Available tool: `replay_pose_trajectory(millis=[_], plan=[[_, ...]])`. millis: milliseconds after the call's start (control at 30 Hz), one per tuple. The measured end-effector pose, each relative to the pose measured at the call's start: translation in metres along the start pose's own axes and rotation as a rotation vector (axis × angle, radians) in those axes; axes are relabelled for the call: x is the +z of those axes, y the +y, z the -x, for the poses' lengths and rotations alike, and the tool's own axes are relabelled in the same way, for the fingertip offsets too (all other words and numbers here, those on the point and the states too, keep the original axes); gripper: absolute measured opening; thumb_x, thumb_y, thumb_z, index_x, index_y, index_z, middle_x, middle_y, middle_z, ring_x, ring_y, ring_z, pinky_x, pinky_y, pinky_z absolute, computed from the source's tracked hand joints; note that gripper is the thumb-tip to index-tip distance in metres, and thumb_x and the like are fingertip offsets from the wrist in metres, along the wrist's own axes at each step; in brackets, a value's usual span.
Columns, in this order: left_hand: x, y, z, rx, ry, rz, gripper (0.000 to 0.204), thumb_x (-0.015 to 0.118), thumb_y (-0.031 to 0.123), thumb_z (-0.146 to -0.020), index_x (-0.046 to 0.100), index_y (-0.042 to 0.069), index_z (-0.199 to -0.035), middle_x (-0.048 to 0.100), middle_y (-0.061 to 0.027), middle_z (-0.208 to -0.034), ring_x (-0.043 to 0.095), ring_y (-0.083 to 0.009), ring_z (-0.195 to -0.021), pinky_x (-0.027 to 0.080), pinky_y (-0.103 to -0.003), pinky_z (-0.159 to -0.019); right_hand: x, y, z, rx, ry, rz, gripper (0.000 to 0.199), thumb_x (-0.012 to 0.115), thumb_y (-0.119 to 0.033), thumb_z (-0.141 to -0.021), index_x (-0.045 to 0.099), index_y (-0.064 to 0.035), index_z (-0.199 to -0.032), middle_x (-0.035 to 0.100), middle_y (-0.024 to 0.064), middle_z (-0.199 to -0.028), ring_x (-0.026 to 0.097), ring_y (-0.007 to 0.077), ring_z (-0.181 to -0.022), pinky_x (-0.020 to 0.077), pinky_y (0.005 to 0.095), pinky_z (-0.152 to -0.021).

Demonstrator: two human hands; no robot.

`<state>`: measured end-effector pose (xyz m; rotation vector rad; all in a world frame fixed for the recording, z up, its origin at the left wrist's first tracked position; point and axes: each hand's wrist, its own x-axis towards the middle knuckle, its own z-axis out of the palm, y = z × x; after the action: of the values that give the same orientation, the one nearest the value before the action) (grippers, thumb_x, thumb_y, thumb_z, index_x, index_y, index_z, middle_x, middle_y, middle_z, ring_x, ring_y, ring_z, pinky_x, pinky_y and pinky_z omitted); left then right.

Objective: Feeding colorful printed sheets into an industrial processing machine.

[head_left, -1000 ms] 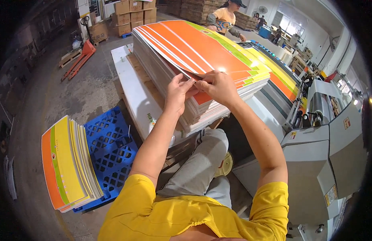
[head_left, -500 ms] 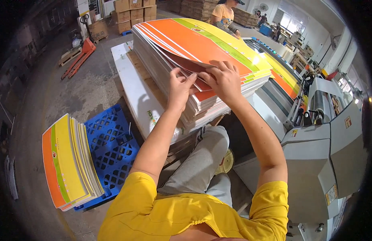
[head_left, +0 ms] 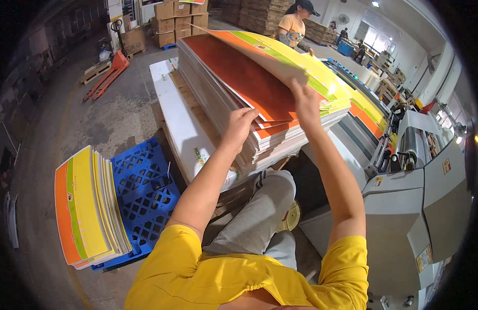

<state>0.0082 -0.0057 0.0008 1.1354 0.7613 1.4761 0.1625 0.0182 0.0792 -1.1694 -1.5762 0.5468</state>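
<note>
A tall stack of large printed sheets (head_left: 285, 135) in orange, green and yellow stands in front of me. My right hand (head_left: 308, 107) is closed on the near edge of the lifted top sheet (head_left: 259, 58), whose plain underside curls up and away from the pile. Beneath it shows the dark, shaded orange face of the sheet below (head_left: 239, 77). At the near left corner of the stack, my left hand (head_left: 241, 126) pinches the corner of that lower sheet between thumb and fingers. My fingertips on the right are partly hidden and blurred.
A blue plastic pallet (head_left: 146, 199) on my left bears a smaller pile of printed sheets (head_left: 89, 206). A grey machine (head_left: 391, 206) with rollers stands close on my right. Another person (head_left: 292, 32) is beyond the stack. An orange pallet jack (head_left: 109, 75) stands back left.
My right hand has raised the top sheet and moved slightly right, baring the sheet below. My left hand has shifted down a little, staying at the corner. The other person has straightened up.
</note>
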Motion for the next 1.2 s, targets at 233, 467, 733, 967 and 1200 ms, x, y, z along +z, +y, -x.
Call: replay_pose_trajectory(millis=[233, 467, 733, 967, 1200], plan=[[0.001, 0.002, 0.001, -0.030, -0.037, 0.066, 0.010, 0.052, 0.009, -0.079, 0.057, 0.002, -0.074, 0.057, -0.0032, -0.070, 0.055, -0.0107, -0.065, 0.046, -0.024, -0.064, 0.004, 0.024, 0.025, -0.447, -0.262, 0.248, 0.021, 0.050, -0.019, -0.083, 0.062, -0.0075, -0.097, 0.058, 0.0139, -0.099, 0.055, 0.0326, -0.084, 0.0438, 0.0363, -0.074], [0.003, 0.005, 0.001, 0.017, -0.069, 0.059, 0.013, 0.051, 0.013, -0.082, 0.058, 0.003, -0.080, 0.057, -0.0025, -0.074, 0.055, -0.0098, -0.066, 0.046, -0.024, -0.066, 0.002, 0.040, 0.018, -0.526, -0.320, 0.222, 0.027, 0.049, -0.022, -0.084, 0.060, -0.0020, -0.099, 0.057, 0.0147, -0.103, 0.052, 0.0316, -0.093, 0.0393, 0.0376, -0.082], [0.011, 0.003, -0.001, 0.060, 0.029, -0.149, 0.025, 0.051, 0.016, -0.083, 0.060, -0.003, -0.096, 0.059, -0.0039, -0.076, 0.055, -0.0085, -0.063, 0.048, -0.022, -0.055, 0.007, 0.052, 0.000, -0.348, -0.142, 0.084, 0.031, 0.053, -0.028, -0.083, 0.062, -0.0003, -0.093, 0.060, 0.0085, -0.096, 0.054, 0.0186, -0.086, 0.0407, 0.0301, -0.077], [0.014, -0.004, -0.001, 0.148, 0.114, -0.233, 0.020, 0.049, 0.005, -0.076, 0.064, -0.003, -0.089, 0.060, -0.0058, -0.068, 0.054, -0.0081, -0.056, 0.046, -0.023, -0.051, 0.003, 0.041, 0.004, -0.516, 0.015, 0.355, 0.019, 0.051, -0.019, -0.083, 0.059, -0.0019, -0.086, 0.061, 0.0070, -0.093, 0.055, 0.0195, -0.078, 0.0421, 0.0297, -0.070], [0.000, -0.009, -0.006, 0.167, 0.106, -0.240, 0.019, 0.049, 0.005, -0.075, 0.064, -0.004, -0.084, 0.059, -0.0038, -0.063, 0.053, -0.0082, -0.054, 0.046, -0.023, -0.049, 0.008, 0.042, 0.029, -0.661, -0.140, 0.513, 0.019, 0.052, -0.015, -0.082, 0.059, -0.0031, -0.095, 0.055, 0.0063, -0.110, 0.049, 0.0275, -0.099, 0.0368, 0.0361, -0.086]])
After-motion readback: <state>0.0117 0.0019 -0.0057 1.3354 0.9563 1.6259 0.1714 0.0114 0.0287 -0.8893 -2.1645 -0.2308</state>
